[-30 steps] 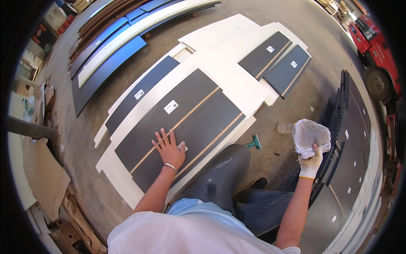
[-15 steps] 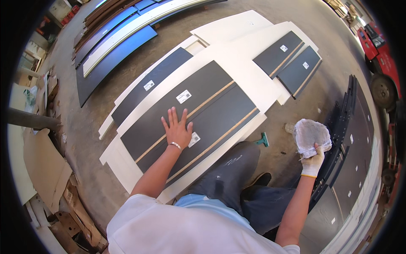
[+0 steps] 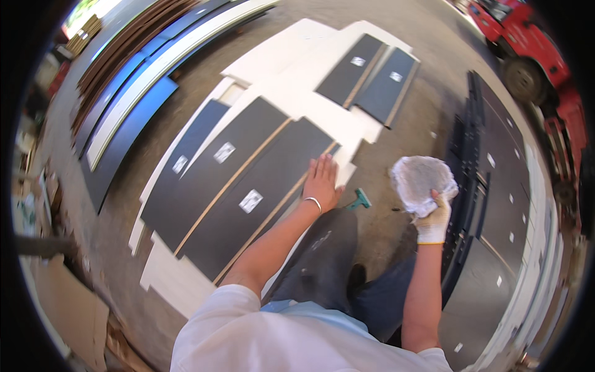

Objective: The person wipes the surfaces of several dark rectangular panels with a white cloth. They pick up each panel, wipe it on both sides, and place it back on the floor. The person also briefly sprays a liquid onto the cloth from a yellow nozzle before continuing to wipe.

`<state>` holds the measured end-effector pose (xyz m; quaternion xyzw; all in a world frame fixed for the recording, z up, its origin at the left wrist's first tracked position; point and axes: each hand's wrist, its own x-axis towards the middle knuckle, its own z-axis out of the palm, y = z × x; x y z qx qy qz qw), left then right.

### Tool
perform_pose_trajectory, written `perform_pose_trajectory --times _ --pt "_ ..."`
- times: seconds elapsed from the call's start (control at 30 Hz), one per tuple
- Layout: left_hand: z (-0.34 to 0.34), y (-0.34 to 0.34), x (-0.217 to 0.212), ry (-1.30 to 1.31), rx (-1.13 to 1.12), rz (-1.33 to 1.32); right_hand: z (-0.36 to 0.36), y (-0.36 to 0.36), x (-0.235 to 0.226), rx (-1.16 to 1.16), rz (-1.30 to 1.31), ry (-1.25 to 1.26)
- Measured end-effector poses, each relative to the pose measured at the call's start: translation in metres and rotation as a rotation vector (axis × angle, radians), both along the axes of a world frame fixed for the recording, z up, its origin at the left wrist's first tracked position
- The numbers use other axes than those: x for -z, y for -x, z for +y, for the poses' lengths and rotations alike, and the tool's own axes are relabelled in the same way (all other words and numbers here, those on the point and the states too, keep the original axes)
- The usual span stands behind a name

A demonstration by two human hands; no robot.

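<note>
My left hand (image 3: pixel 323 181) lies flat, fingers spread, on the near end of a long dark panel (image 3: pixel 257 195) that rests on white sheets (image 3: pixel 291 102) on the floor. A thin bracelet circles that wrist. My right hand (image 3: pixel 432 217), in a white glove, grips a crumpled white cloth (image 3: pixel 420 178) held up above the concrete floor. A small green-handled tool (image 3: pixel 357 199) lies on the floor between the two hands, by my knee.
More dark panels lie beside the first (image 3: pixel 186 158) and farther off (image 3: pixel 372 71). A row of dark panels (image 3: pixel 496 204) runs along the right. Long blue and white boards (image 3: pixel 133 93) are stacked at the left. A red vehicle (image 3: pixel 527 49) stands top right. Cardboard (image 3: pixel 68 310) lies bottom left.
My left hand has slid along the dark panel toward its right end. The view has shifted with my head. The right hand still holds the cloth in about the same pose.
</note>
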<state>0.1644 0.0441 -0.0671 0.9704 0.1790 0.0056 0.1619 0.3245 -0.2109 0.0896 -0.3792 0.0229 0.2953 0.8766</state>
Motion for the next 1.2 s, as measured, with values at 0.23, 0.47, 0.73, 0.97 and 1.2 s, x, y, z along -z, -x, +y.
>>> perform_pose_trajectory --times 0.23,0.47,0.73,0.97,1.2 --pt "-0.023 0.009 -0.046 -0.006 0.011 -0.446 -0.051 0.021 0.033 0.099 0.048 -0.160" --pt "0.080 0.084 -0.009 -0.265 -0.512 0.113 -0.060 0.024 0.090 0.222 0.304 -0.167" --pt "0.033 0.035 -0.006 -0.205 -0.418 0.048 0.023 0.008 0.112 0.060 0.097 -0.044" --pt "0.046 0.086 -0.014 -0.214 -0.555 -0.112 0.120 0.032 0.100 -0.033 -1.541 1.027" --pt "0.019 0.141 -0.007 -0.187 -0.589 0.083 0.212 0.063 0.117 -0.504 -1.978 0.908"
